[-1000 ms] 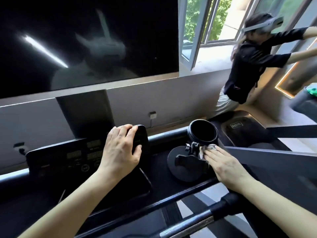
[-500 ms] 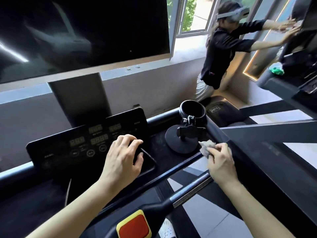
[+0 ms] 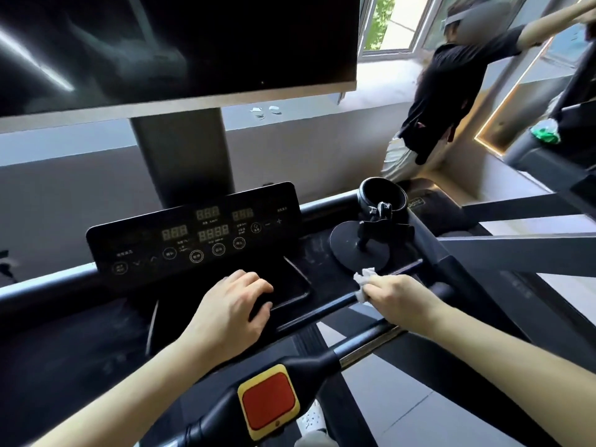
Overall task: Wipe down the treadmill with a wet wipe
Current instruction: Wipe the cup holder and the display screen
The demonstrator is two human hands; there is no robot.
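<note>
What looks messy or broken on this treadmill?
Nothing looks broken or spilled. Pale dusty smears show on the black tray beside the round stand, near where the right hand holds the wet wipe. Two small white scraps lie on the ledge under the screen.

- Daylight enters by the window (image 3: 383, 27) up and right of the fingers (image 3: 253, 281); the console (image 3: 193, 233) just beyond them is dim.
- A white glare streak crosses the dark screen (image 3: 177, 43) above them.
- Straight lines bow near the borders; the person (image 3: 451, 91) beside the window is blurred.

Right hand (image 3: 400, 295) hides most of the wet wipe (image 3: 363, 275); treadmill console (image 3: 193, 233) labels are unreadable.
</note>
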